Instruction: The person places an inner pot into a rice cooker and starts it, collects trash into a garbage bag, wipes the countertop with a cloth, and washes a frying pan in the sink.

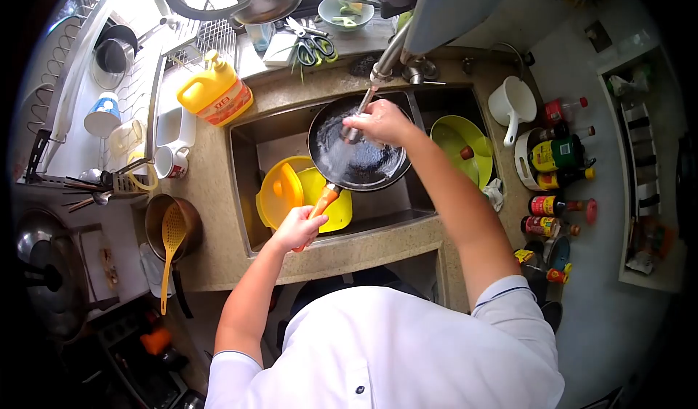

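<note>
My left hand (299,229) is wrapped round the orange handle of a black frying pan (371,163), holding it over the sink (280,127). With my right hand (379,123) I grip the faucet's spray head (350,134), which points down into the pan. Water runs over the pan's dark inner surface. Below and left of the pan, yellow basins or bowls (270,204) lie in the sink, partly hidden by the pan and my left hand. A yellow-green bowl (462,134) with a brown round spot stands in the right basin.
A yellow detergent jug (216,93) stands behind the sink's left corner. Left are a mug (171,162) and a pot (154,216) with a yellow slotted spoon (173,233). Scissors (313,49) lie at the back. A white dipper (512,102) and several sauce bottles (556,154) stand right.
</note>
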